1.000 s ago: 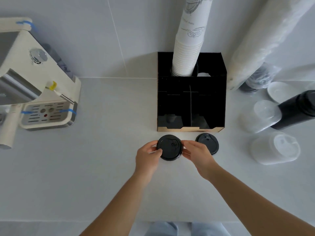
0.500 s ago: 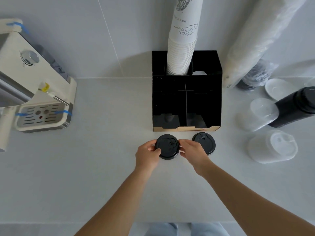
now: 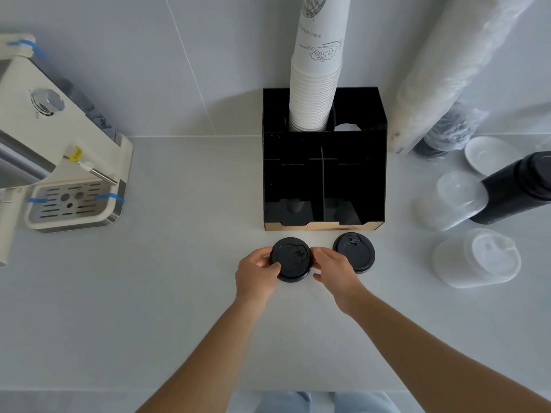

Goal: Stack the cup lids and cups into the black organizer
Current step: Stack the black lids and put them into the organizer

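Note:
A stack of black cup lids (image 3: 291, 259) sits on the white counter just in front of the black organizer (image 3: 323, 180). My left hand (image 3: 255, 272) grips its left edge and my right hand (image 3: 335, 268) grips its right edge. A second black lid stack (image 3: 354, 255) lies to the right, partly behind my right hand. A tall stack of white paper cups (image 3: 316, 81) stands in the organizer's back left slot. The front compartments look dark and their contents are hard to make out.
A white coffee machine (image 3: 56, 162) stands at the left. At the right lie clear lid stacks (image 3: 477, 257), a black cup stack (image 3: 515, 189), a wrapped sleeve of cups (image 3: 447, 70) and a white saucer (image 3: 486, 155). The counter's front edge runs near the bottom.
Both hands stay on the lid stack in front of the organizer; the stack has shifted a little closer to it. The view has drifted slightly.

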{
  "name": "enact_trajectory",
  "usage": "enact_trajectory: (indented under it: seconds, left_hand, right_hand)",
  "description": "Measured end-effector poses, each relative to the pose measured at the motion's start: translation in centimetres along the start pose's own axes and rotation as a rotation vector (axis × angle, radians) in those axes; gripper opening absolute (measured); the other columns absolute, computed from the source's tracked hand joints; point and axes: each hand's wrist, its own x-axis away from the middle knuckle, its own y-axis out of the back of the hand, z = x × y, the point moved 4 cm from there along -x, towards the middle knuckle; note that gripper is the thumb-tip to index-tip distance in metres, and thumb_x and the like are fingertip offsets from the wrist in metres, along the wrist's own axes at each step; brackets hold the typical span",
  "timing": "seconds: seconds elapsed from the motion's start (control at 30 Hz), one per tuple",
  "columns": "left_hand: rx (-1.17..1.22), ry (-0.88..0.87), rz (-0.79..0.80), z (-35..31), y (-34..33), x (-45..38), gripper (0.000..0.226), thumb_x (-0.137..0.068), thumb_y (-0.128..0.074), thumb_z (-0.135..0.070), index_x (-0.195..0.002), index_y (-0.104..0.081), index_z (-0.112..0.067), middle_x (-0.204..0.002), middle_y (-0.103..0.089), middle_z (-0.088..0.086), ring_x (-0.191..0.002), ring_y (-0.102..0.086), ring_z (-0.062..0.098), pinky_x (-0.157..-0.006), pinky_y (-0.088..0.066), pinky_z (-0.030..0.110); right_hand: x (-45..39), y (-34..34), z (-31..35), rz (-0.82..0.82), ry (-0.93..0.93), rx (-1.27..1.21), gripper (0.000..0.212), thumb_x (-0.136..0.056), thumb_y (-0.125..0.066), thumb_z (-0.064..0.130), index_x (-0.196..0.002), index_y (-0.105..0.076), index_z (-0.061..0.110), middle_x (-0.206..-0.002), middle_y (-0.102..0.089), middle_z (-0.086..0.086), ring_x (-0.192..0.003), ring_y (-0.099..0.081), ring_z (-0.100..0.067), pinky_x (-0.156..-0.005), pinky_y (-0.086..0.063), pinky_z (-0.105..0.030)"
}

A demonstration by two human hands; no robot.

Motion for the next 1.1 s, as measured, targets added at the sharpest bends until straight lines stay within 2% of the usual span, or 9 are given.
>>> enact_trajectory:
  seconds: [0.13,0.2,0.27,0.37,0.5,0.63,0.77,0.93,1.1]
  left_hand:
    - [0.073,0.017,-0.052,0.0,0.2,0.6,0.03,-0.079,-0.067,-0.003,-0.101,-0.073,-0.022,-0.088,-0.074,-0.007,-0.088,-0.069,0.01,-0.08,-0.051,0.026]
    - [0.13,0.034,-0.046,-0.1,0.1,1.2,0.031,-0.078,-0.07,-0.004,-0.093,-0.072,-0.03,-0.091,-0.075,-0.005,-0.089,-0.07,0.014,-0.08,-0.055,0.031]
    - [0.191,0.053,-0.011,-0.5,-0.5,1.9,0.032,-0.078,-0.071,-0.003,-0.092,-0.07,-0.031,-0.096,-0.075,0.001,-0.089,-0.07,0.019,-0.08,-0.059,0.036]
    - [0.216,0.038,0.034,-1.3,-2.1,2.7,0.032,-0.077,-0.073,-0.004,-0.096,-0.069,-0.03,-0.105,-0.072,0.004,-0.094,-0.069,0.02,-0.08,-0.059,0.035]
    - [0.153,0.05,0.104,-2.4,-5.0,3.7,0.05,-0.077,-0.072,-0.01,-0.118,-0.059,-0.034,-0.117,-0.062,0.001,-0.097,-0.064,0.015,-0.083,-0.059,0.037]
    - [0.174,0.108,0.193,-3.1,-7.7,4.5,0.068,-0.08,-0.067,-0.005,-0.14,-0.047,-0.032,-0.104,-0.068,0.005,-0.091,-0.066,0.02,-0.076,-0.059,0.033]
    - [0.299,0.219,0.203,-2.8,-9.2,5.0,0.059,-0.082,-0.067,-0.001,-0.134,-0.053,-0.025,-0.106,-0.066,0.012,-0.098,-0.068,0.028,-0.08,-0.059,0.033]
    - [0.28,0.254,0.177,-2.0,-10.2,5.1,0.037,-0.084,-0.07,-0.011,-0.118,-0.058,-0.019,-0.106,-0.069,0.01,-0.096,-0.069,0.023,-0.081,-0.059,0.031]
    - [0.194,0.18,0.183,-2.6,-9.8,3.9,0.032,-0.087,-0.067,-0.019,-0.118,-0.063,-0.011,-0.112,-0.069,0.008,-0.103,-0.067,0.024,-0.084,-0.057,0.031]
  right_hand:
    - [0.5,0.6,0.0,0.019,0.002,-0.035,0.034,-0.096,-0.046,0.029,-0.104,-0.067,0.003,-0.122,-0.062,-0.026,-0.121,-0.053,-0.045,-0.108,-0.044,-0.057]
    - [1.0,1.4,0.1,0.019,0.019,-0.025,0.027,-0.1,-0.046,0.027,-0.095,-0.073,0.023,-0.111,-0.072,-0.009,-0.114,-0.062,-0.028,-0.103,-0.051,-0.043]
    - [1.3,2.7,0.3,0.023,0.067,-0.016,0.025,-0.101,-0.046,0.023,-0.096,-0.07,0.028,-0.108,-0.072,0.004,-0.112,-0.063,-0.017,-0.1,-0.05,-0.036]
    - [1.5,5.0,0.3,-0.005,0.127,-0.017,0.018,-0.098,-0.056,0.019,-0.108,-0.069,0.025,-0.108,-0.071,0.007,-0.109,-0.064,-0.018,-0.101,-0.052,-0.038]
    - [0.9,7.8,0.1,-0.07,0.161,-0.064,0.033,-0.084,-0.07,0.015,-0.116,-0.074,0.019,-0.107,-0.077,0.0,-0.105,-0.071,-0.024,-0.097,-0.056,-0.043]
    - [0.2,10.1,0.4,-0.079,0.176,-0.055,0.041,-0.08,-0.073,-0.004,-0.116,-0.074,0.015,-0.104,-0.079,-0.004,-0.102,-0.072,-0.026,-0.083,-0.055,-0.031]
    - [-0.3,11.2,0.3,-0.069,0.161,-0.057,0.042,-0.077,-0.075,-0.005,-0.113,-0.075,0.018,-0.102,-0.079,-0.002,-0.097,-0.073,-0.023,-0.076,-0.055,-0.027]
    - [-0.6,12.1,0.0,-0.038,0.16,-0.089,0.039,-0.08,-0.074,-0.001,-0.112,-0.075,0.02,-0.11,-0.075,-0.001,-0.097,-0.072,-0.026,-0.073,-0.057,-0.029]
    - [-1.1,12.6,-0.1,-0.003,0.148,0.015,0.037,-0.078,-0.076,-0.001,-0.095,-0.073,0.032,-0.11,-0.075,0.0,-0.093,-0.072,-0.03,-0.084,-0.06,-0.043]
